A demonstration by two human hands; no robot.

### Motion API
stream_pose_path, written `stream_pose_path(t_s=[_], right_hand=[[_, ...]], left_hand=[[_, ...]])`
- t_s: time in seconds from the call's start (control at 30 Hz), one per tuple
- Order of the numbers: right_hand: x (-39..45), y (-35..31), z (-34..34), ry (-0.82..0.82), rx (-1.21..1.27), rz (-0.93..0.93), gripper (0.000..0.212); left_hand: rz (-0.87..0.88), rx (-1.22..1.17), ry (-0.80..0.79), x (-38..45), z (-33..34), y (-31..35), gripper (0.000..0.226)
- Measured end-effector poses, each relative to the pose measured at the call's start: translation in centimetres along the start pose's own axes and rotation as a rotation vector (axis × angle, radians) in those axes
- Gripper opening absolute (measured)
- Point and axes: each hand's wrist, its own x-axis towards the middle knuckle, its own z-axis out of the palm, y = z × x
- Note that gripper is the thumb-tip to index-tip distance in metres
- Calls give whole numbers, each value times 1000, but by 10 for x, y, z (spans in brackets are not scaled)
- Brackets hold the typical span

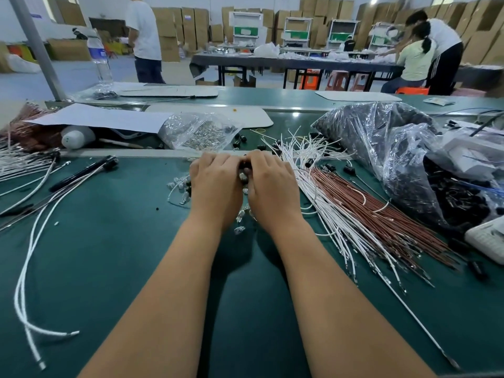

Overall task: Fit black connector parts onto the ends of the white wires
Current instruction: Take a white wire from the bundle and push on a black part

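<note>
Both hands are brought together at the centre of the green table (114, 257), backs up. The left hand (215, 184) and right hand (270, 186) have fingers curled inward, and a small black connector part (243, 170) is pinched between them; only a bit of it is seen in the gap, w/ a silvery metal end below it. Its long axis seems to run approx. away from the person, but the pointing direction cannot be told, as the fingers hide most of it. Whether a wire is held too cannot be told.

Just to the right of the right hand, a bundle of white wires (321, 203) is laid fanned out, long axis running from far-left to near-right, the metal terminals at the near ends. Beside it, brown wires (387, 214) are laid in the same direction. Longer white cables (30, 257) are spread on the left.

Behind, a clear bag of metal parts (199, 132) and a big plastic bag of black parts (381, 148) are placed. Small clear pieces (178, 186) are scattered near the left hand.

The room is a workshop: stacked cardboard boxes (188, 28) at the back wall, a long dark table (286, 62), people working there.
</note>
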Motion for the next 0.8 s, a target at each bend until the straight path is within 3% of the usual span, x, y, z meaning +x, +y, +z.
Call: stream_pose_path(t_s=[0.13, 0.23, 0.33, 0.4, 0.5, 0.6, 0.67, 0.8], right_hand=[[2, 1, 1, 61, -172, 35, 18], [2, 9, -1, 148, -195, 147, 10], [1, 28, -7, 181, -160, 291, 8], [0, 32, -7, 145, -108, 296, 9], [0, 21, -2, 84, 9, 219, 11], [-1, 9, 1, 35, 111, 128, 14], [-1, 6, 1, -2, 176, 106, 15], [-2, 9, -2, -53, 225, 127, 12]], left_hand=[[-62, 79, 118, 1, -5, -11, 30], [-311, 168, 183, 3, -16, -25, 32], [-554, 191, 110, 1, -26, -49, 32], [-606, 203, 53, -2, -24, -51, 39], [-363, 158, 88, 0, -17, -32, 58], [6, -79, 51, 4, -6, -11, 43], [38, -210, -15, 3, -1, -6, 31], [-86, -214, -18, 3, 2, -16, 24]])
